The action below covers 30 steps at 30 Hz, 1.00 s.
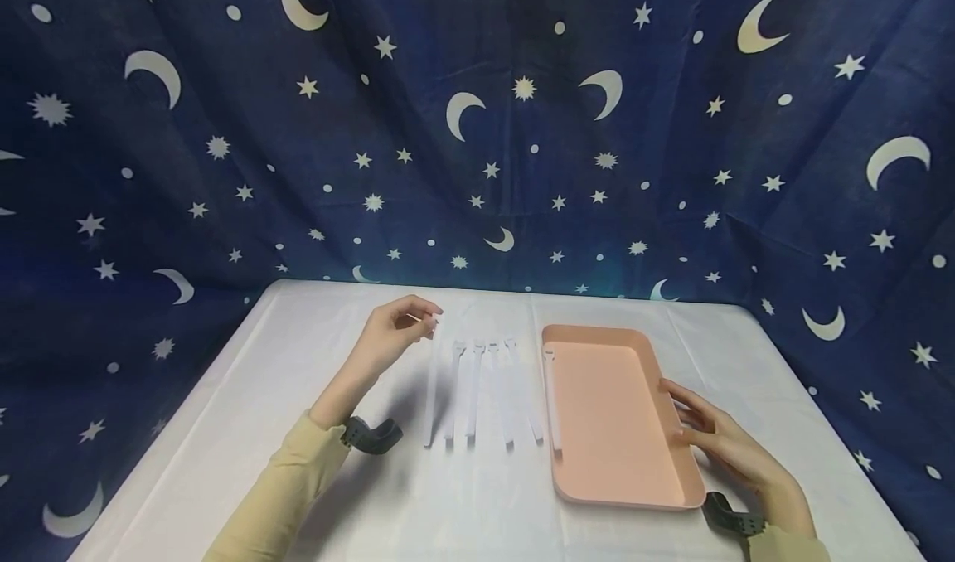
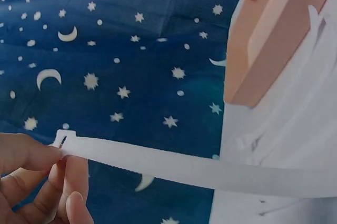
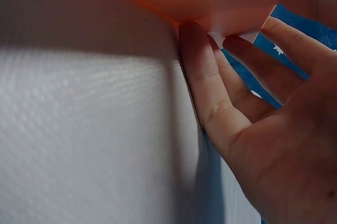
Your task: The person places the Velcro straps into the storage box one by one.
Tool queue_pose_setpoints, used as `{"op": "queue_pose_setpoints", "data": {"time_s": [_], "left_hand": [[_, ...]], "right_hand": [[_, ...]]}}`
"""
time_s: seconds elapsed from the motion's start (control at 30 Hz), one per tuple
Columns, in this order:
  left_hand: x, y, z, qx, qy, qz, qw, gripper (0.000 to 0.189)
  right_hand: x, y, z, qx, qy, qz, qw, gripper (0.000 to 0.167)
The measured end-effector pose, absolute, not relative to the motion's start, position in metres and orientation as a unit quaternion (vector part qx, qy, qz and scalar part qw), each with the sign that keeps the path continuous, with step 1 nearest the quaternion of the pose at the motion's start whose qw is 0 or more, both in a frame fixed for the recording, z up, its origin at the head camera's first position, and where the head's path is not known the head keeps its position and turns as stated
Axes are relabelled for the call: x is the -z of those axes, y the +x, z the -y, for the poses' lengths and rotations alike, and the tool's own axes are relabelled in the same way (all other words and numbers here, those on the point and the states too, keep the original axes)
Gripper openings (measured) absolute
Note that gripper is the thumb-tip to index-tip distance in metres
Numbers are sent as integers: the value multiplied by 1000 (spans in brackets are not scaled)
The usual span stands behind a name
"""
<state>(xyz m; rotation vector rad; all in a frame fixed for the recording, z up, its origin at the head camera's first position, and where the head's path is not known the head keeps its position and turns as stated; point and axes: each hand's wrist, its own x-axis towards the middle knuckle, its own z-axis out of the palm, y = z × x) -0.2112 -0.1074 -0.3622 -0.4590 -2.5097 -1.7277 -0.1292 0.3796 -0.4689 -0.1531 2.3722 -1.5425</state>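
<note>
My left hand (image 1: 395, 330) pinches a white cable strap (image 2: 142, 158) by its slotted head, between thumb and fingertips. In the head view the strap hangs down toward the tabletop; whether its lower end touches the cloth I cannot tell. Several similar white straps (image 1: 475, 392) lie side by side just to its right. A shallow peach tray (image 1: 642, 342) stands right of them, with one more strap (image 1: 552, 404) along its left side. My right hand (image 1: 719, 442) rests against the tray's right outer wall, its fairly straight fingertips (image 3: 195, 37) touching it.
A white cloth (image 1: 462, 512) covers the table. Behind and beside it hangs a dark blue curtain (image 1: 418, 123) with moons and stars. Dark bands (image 1: 373, 438) sit on both wrists.
</note>
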Motion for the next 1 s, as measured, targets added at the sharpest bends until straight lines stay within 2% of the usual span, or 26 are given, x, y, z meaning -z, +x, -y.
{"op": "queue_pose_setpoints", "data": {"time_s": [1.0], "left_hand": [[322, -204, 26, 592, -246, 768, 2, 16]], "right_hand": [[468, -130, -380, 537, -33, -827, 161, 81]]}}
